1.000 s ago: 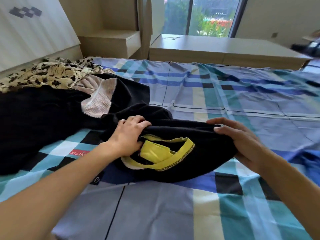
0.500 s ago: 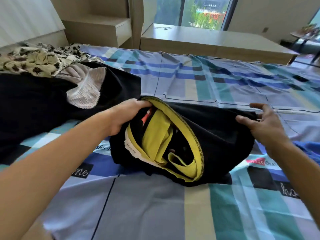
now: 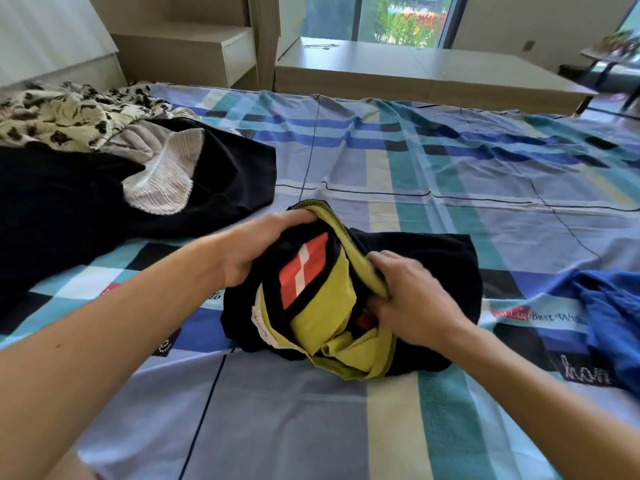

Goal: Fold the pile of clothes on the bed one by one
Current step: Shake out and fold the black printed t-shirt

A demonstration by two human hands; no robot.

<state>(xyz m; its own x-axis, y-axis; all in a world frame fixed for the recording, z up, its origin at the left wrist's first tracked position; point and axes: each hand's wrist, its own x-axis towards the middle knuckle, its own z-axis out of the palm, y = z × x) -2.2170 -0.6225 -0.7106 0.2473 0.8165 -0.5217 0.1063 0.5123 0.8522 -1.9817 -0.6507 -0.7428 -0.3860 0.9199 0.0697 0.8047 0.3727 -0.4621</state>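
The black garment [image 3: 419,261] in the middle shows a yellow-green lining and trim with dark edge stitching, and a red patch [image 3: 304,271] crossed by a white stripe. The bed sheet [image 3: 381,161] is checked in lavender, teal, royal blue, cream, white and black, with thin dark lines. At left lie a cream cloth [image 3: 52,116] printed with black leaf shapes, a pale pinkish ribbed garment [image 3: 162,181] and a plain black cloth [image 3: 62,209]; at right, a bright blue garment [image 3: 609,317].

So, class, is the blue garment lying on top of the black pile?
No: the blue garment lies at the far right, while the black pile sits on the left.
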